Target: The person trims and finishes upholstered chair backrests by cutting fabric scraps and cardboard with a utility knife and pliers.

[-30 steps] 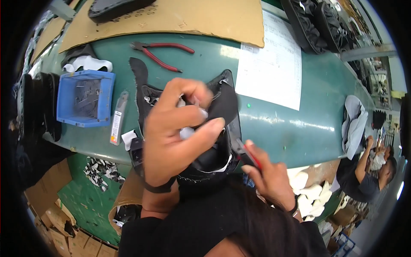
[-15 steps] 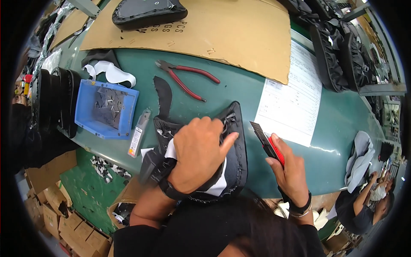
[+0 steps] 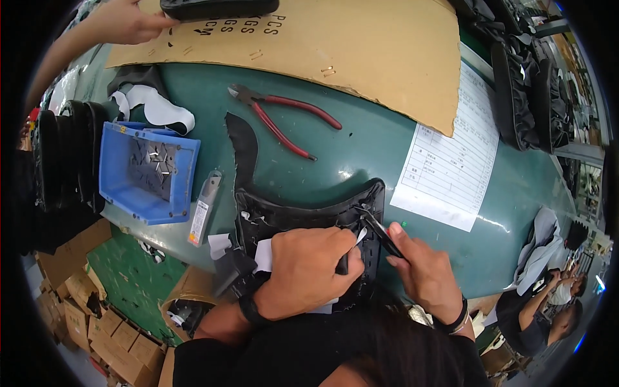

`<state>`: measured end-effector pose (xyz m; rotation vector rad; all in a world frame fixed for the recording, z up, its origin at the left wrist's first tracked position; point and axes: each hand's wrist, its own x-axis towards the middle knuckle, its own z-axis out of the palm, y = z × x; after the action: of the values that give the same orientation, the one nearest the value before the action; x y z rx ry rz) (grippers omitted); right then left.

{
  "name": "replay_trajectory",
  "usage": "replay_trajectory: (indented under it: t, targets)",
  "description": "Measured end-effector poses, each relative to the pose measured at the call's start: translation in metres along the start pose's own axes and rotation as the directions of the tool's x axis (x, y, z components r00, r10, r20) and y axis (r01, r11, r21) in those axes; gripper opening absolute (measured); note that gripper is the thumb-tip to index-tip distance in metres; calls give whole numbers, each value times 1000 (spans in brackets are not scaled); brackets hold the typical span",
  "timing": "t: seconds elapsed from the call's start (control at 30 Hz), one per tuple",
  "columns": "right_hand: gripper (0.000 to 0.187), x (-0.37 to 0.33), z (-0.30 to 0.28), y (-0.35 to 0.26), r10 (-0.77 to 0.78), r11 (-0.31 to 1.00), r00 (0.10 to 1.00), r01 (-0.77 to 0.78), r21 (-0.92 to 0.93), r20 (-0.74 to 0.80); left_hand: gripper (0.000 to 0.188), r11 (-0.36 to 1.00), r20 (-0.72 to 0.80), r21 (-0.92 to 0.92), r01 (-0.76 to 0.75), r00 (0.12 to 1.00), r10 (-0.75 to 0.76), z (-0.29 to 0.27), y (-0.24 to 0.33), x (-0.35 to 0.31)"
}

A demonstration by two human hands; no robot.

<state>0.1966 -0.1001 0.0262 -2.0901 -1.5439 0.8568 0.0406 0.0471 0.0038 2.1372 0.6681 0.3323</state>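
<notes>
A black upholstered pad [image 3: 303, 209] with a stapled edge lies on the green table in front of me. My left hand [image 3: 313, 267] is closed over it, gripping a fold of black fabric [image 3: 343, 263] with white lining showing beside it. In my right hand [image 3: 429, 274] is a red and black snap-off utility knife [image 3: 389, 245]. Its tip is at the pad's far right corner, by a loose white scrap; whether the blade touches the fabric cannot be made out. A dark fabric strip [image 3: 242, 151] extends from the pad's far left corner.
Diagonal cutters [image 3: 274, 122] with red handles lie beyond the pad. At left stand a blue bin [image 3: 113, 171] of staples and a clear blade case [image 3: 201, 216]. Another person's hand [image 3: 132, 24] reaches a black pad [image 3: 219, 8] on the cardboard [image 3: 361, 51]. A printed sheet [image 3: 445, 171] lies right.
My right hand has brought the knife left onto the pad's corner. My left hand has closed on the fabric, and the pad sits lower. Another person's hand has come in at the upper left.
</notes>
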Motion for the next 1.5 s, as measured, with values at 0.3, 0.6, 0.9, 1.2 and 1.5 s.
replay_trajectory:
  t: [0.3,0.6,0.9,1.2,1.5]
  targets:
    - [64,-34,15,-10,72,996,996,-69,50,-54,16,351,203,-936,37,871,448,-37,-21,-22]
    - [47,-7,24,1,284,843,958,-270,465,40,40,788,46,-137,601,798,-601,-123,-22,-151]
    - [43,18,-48,12,187,838,937,5,546,-295,49,306,131,-916,259,914,-383,-41,-11,-28]
    - [48,291,-150,91,-380,925,786,325,-197,-488,40,543,-66,-838,51,979,-194,-59,-62,68]
    - [28,417,-161,85,-386,865,829,172,-471,-405,20,786,392,-525,327,912,-117,-44,-26,45]
